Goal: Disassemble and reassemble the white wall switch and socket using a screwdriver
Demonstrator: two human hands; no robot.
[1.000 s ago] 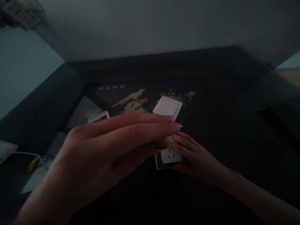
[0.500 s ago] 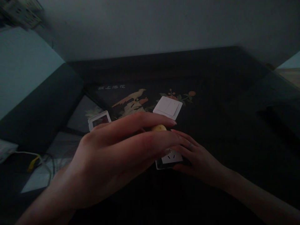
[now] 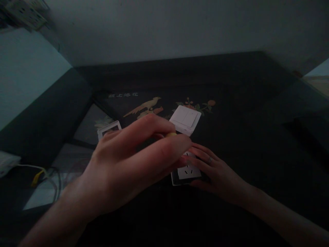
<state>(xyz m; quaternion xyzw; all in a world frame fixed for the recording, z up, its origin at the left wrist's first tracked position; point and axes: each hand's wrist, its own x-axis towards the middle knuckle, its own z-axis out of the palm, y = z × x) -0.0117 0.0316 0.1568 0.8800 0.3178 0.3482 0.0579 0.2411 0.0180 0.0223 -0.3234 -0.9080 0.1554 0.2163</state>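
My left hand [image 3: 128,161] is closed around a small yellow-ended object [image 3: 171,134], mostly hidden by the fingers, above a socket panel. The socket panel [image 3: 189,172], with a white face in a dark recess and a pale rim, lies on the dark table. My right hand [image 3: 218,171], a ring on one finger, grips the panel's right side, fingertips close to the left hand's. Just behind, a white two-button switch panel [image 3: 185,118] lies slightly tilted. A white square frame [image 3: 117,125] is partly covered by my left hand.
The dark glossy table [image 3: 244,89] carries a bird and flower picture. At the left lie a white plug block [image 3: 9,163], cables and a yellow tag [image 3: 37,177]. A grey wall [image 3: 167,31] stands behind, and a power strip [image 3: 24,13] is at top left.
My left hand's index finger has bent and drawn back, and the yellow end has shifted slightly left, showing more of the socket face. My right hand has hardly moved.
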